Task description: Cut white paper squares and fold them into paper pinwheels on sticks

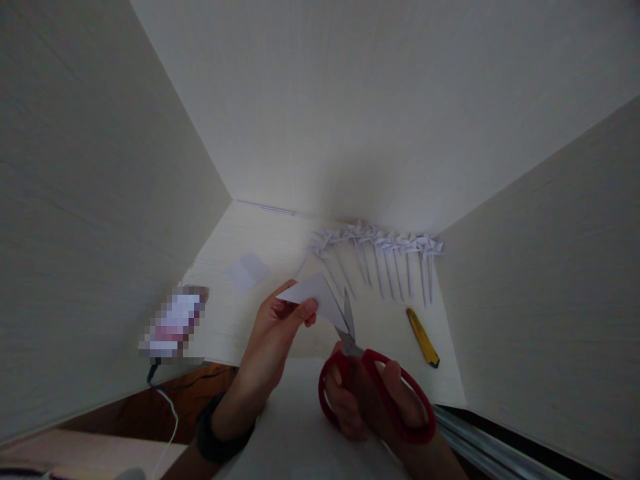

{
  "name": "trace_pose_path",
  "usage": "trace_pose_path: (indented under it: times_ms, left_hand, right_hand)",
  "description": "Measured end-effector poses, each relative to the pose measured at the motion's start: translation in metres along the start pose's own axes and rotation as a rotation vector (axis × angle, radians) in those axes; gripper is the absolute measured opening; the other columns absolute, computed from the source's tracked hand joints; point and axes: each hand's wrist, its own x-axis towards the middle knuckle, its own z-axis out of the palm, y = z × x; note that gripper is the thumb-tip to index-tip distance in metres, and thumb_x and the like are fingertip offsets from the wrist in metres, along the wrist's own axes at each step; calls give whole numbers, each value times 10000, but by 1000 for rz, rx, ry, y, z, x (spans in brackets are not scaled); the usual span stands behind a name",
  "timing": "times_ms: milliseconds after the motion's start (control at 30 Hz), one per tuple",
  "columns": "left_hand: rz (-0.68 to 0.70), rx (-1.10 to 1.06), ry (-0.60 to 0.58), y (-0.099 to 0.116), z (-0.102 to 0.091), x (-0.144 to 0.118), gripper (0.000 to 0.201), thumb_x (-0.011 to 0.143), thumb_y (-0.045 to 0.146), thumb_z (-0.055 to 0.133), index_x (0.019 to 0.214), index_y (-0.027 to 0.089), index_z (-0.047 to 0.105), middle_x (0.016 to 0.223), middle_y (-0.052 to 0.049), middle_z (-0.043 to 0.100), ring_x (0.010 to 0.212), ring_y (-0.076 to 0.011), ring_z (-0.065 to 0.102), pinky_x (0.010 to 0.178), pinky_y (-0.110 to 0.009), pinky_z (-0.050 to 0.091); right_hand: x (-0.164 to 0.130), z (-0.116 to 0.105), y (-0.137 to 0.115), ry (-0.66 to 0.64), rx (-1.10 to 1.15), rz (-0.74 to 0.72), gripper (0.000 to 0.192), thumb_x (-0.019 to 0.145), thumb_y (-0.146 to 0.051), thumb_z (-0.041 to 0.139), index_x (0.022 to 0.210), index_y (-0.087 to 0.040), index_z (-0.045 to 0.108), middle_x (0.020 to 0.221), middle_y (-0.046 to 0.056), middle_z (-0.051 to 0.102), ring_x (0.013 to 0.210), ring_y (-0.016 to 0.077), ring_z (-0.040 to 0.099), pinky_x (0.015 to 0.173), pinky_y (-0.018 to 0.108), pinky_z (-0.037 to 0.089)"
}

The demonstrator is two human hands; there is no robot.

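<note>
Between the thumb and fingers of my left hand (280, 320) is a folded piece of white paper (320, 297), roughly triangular. My right hand (363, 393) grips red-handled scissors (373, 357), thumb through one loop and fingers through the other. The scissor blades are spread, with the paper's lower right corner at their crotch. Whether the blades have cut into it I cannot tell. Beyond my hands, several white paper pinwheels (377, 240) on thin sticks lie in a row along the back wall.
White paper (249, 270) with a crease lies to the left. A yellow utility knife (423, 338) is at the right. A blurred-out phone (175, 323) with a cable (173, 413) leans by the left wall. Thin white sticks (267, 209) lie at the back. Pale walls enclose three sides.
</note>
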Motion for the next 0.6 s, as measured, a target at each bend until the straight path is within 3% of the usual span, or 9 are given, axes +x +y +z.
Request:
trace_pose_path:
  times_ms: [133, 333, 600]
  left_hand:
    - [-12, 22, -18, 0, 1, -4, 145, 723, 250, 749, 821, 175, 673, 611, 46, 558, 600, -95, 490, 603, -200, 416]
    - [-9, 7, 5, 1, 4, -8, 121, 731, 249, 735, 808, 180, 671, 613, 45, 543, 608, -101, 485, 599, -206, 399]
    - [-31, 6, 41, 4, 3, -8, 188, 682, 259, 779, 798, 172, 660, 623, 52, 566, 594, -85, 496, 593, -189, 422]
  right_hand:
    - [-1, 4, 1, 55, -13, 17, 680, 712, -845, 420, 887, -193, 493, 632, -29, 412, 467, 83, 307, 418, 230, 285]
    - [-5, 10, -4, 121, -41, 26, 569, 764, -748, 506, 891, -193, 508, 634, -27, 419, 489, 89, 327, 449, 237, 285]
    - [-8, 18, -7, 179, -78, 30, 457, 837, -641, 511, 762, -190, 530, 515, -50, 403, 423, 83, 315, 416, 231, 249]
